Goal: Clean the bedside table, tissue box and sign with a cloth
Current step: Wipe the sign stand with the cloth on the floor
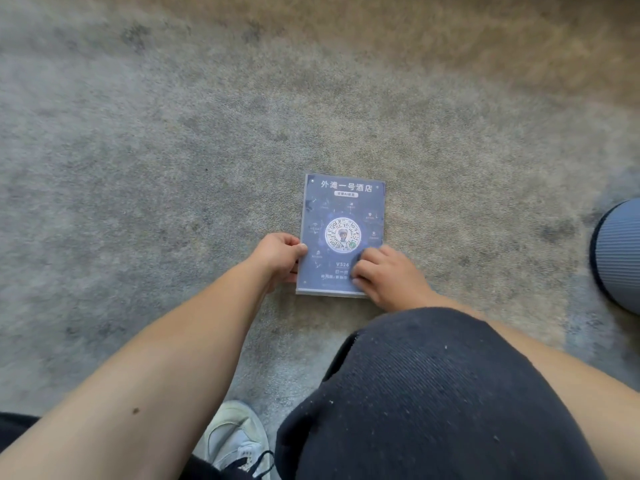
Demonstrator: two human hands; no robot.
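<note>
Your left hand (281, 255) pinches the sign (341, 233) at its left edge; your right hand (384, 275) lies curled on its face, what it holds unclear (likely stiff, light, slippery acrylic; take the edges).

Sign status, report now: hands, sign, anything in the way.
Left hand grips the sign's left edge. Right hand presses a dark cloth on its face. Sign flat on carpet. Nothing obstructing.
</note>
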